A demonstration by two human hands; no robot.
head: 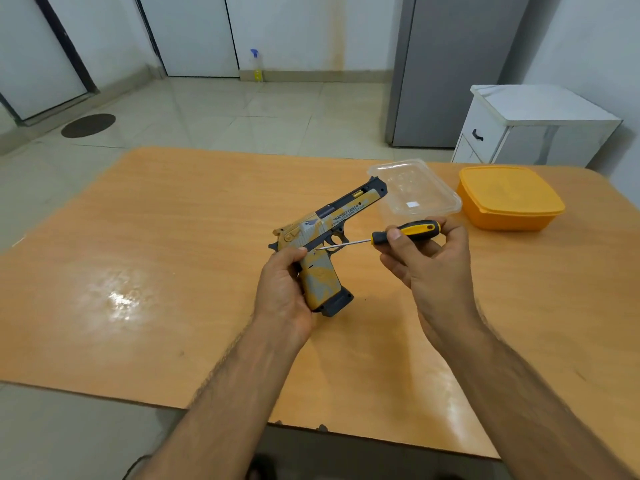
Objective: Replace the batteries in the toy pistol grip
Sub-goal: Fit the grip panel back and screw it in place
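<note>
While your left hand (pixel 282 289) is gripping toy pistol (pixel 325 244) mid-frame, right hand (pixel 429 258) is pinching screwdriver (pixel 405 233), shaft pointing left, tip at grip top.

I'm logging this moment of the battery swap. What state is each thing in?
Yellow and grey toy pistol: held off the table, grip cover on.
Black and yellow screwdriver: tip at the top of the grip.
Left hand: grips the pistol grip.
Right hand: holds the screwdriver handle.
Clear plastic container: uncovered.
Orange plastic box: lid on.
</note>
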